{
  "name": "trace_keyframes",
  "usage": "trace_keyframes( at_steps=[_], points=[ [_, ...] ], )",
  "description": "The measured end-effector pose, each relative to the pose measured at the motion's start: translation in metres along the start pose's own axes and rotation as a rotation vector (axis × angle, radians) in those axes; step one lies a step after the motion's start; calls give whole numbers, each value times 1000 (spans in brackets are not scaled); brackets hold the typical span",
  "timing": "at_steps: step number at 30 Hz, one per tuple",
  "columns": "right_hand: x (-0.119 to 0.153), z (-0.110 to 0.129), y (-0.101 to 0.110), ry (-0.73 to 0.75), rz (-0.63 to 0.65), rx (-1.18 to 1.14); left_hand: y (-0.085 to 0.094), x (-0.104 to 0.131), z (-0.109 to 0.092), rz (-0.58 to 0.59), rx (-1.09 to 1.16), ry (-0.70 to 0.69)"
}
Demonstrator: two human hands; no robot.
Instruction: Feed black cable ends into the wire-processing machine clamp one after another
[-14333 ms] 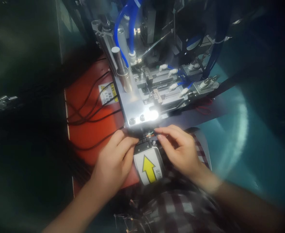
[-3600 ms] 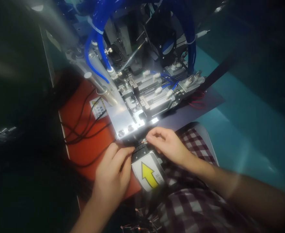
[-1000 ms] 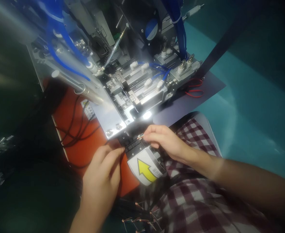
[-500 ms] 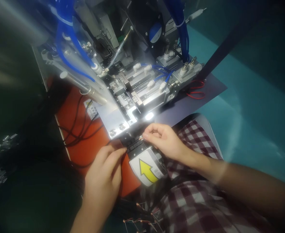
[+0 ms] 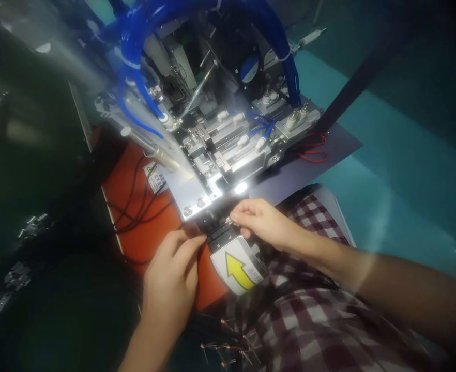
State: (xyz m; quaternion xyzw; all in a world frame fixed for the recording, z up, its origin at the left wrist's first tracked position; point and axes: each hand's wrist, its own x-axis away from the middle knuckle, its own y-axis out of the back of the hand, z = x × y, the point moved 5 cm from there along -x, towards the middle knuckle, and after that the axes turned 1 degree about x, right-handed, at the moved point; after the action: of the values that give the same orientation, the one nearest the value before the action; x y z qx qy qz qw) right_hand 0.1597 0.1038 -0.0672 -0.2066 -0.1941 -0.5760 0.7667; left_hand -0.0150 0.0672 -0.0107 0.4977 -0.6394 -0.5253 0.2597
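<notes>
My right hand (image 5: 257,219) pinches a tiny part with a coppery tip (image 5: 228,221) at the front of the machine (image 5: 220,163). That part is too small to name. Left of it, my left hand (image 5: 176,268) has thumb and forefinger pressed together against the edge of a black slotted block (image 5: 219,236); whatever lies between those fingertips is hidden. Just below the block sits a white label with a yellow arrow (image 5: 236,269). A bright light spot (image 5: 241,187) shines on the machine above my right fingers.
Blue air hoses (image 5: 142,46) arch over the machine. Black cables (image 5: 135,196) cross the orange base plate (image 5: 158,217) on the left. Several small parts with thin wire leads (image 5: 228,346) lie below, near checked cloth (image 5: 298,315). Red wire loops (image 5: 315,147) lie at the right.
The view has shifted slightly, so the machine and left hand appear a little further right, with more of the blue hoses showing. Both hands keep their pinched poses at the block.
</notes>
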Motion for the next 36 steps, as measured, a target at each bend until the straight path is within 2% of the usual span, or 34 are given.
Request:
trace_keyframes(
  at_steps=[6,9,16,20,23,33,36],
  points=[
    [-3,-5,1,1,25,-93,3,2,7,30,175,45],
    [-3,-6,1,27,23,-94,5,7,11,-10,220,22],
    [-2,-5,2,42,26,-42,8,16,18,20,159,10],
    [-1,-3,2,41,23,-32,8,18,17,-40,55,-42],
    [-1,-3,2,32,14,-43,5,18,15,-40,13,-84],
    [-1,-6,1,73,45,-85,2,19,15,-48,27,-106],
    [2,-5,1,128,-4,-18,1,19,15,-49,31,-108]
  ],
)
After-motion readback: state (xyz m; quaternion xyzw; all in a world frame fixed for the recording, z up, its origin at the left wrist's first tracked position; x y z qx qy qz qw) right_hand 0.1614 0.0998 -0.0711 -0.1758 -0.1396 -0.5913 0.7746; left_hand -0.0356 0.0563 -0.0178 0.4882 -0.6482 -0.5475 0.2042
